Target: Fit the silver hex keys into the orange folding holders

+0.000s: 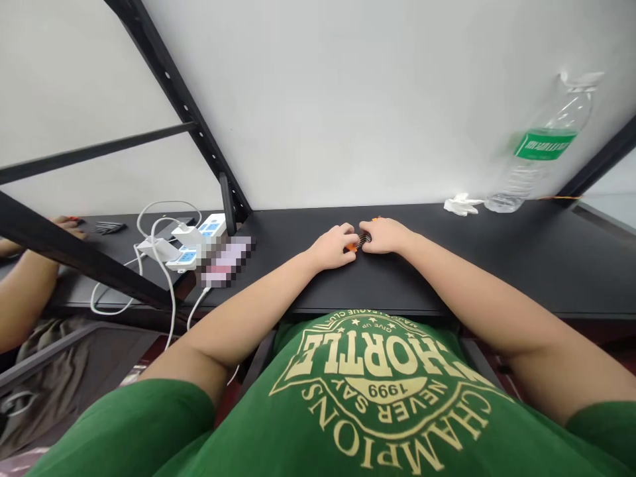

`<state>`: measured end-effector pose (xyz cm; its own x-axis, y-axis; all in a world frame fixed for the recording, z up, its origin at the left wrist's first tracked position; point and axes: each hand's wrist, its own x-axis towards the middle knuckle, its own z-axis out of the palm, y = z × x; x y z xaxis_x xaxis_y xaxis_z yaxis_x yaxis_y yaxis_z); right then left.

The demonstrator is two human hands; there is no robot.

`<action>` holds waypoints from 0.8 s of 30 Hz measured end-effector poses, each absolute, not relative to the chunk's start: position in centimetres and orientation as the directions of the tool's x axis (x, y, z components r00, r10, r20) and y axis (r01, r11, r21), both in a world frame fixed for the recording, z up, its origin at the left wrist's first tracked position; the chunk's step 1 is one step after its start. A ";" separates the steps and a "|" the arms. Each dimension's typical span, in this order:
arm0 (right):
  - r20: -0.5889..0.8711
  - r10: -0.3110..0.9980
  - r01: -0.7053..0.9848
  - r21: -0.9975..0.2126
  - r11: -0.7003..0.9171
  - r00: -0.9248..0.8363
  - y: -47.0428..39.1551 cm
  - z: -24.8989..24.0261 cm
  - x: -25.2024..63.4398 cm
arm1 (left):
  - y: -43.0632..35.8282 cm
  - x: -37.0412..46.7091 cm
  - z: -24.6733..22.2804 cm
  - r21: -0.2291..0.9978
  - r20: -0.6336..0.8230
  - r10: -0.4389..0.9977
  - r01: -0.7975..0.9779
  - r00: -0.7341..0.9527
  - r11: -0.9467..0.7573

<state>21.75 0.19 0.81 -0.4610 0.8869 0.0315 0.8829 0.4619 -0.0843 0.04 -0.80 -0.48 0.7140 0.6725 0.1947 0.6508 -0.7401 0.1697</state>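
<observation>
Both my hands rest on the black table [521,265], close together at its middle. My left hand [332,246] and my right hand [385,235] pinch a small object [358,242] between them: it has an orange part and a set of dark metal rods, like a folding hex key set. The fingers of both hands are curled around it, hiding most of it. My forearms reach out from a green printed shirt at the bottom of the view.
A clear water bottle with a green label [541,146] stands at the back right, with a crumpled white tissue [462,205] beside it. White power strips with chargers and cables [191,246] lie at the left. Another person's arm [24,278] is at the far left, near dark tools [106,227].
</observation>
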 end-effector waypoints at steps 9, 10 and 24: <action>0.056 0.878 0.877 -0.040 0.478 -0.476 0.6 1.0 21.6 | -0.7 0.3 -0.4 0.135 0.205 0.682 0.669 0.702 -0.731; 0.065 0.867 0.866 -0.045 0.498 -0.495 0.6 0.9 21.6 | -0.6 0.4 -0.3 0.130 0.210 0.676 0.665 0.707 -0.736; 0.112 0.703 0.670 -0.231 0.706 -0.702 1.6 0.3 22.1 | -0.1 1.3 -1.1 0.261 0.309 0.546 0.482 0.779 -0.836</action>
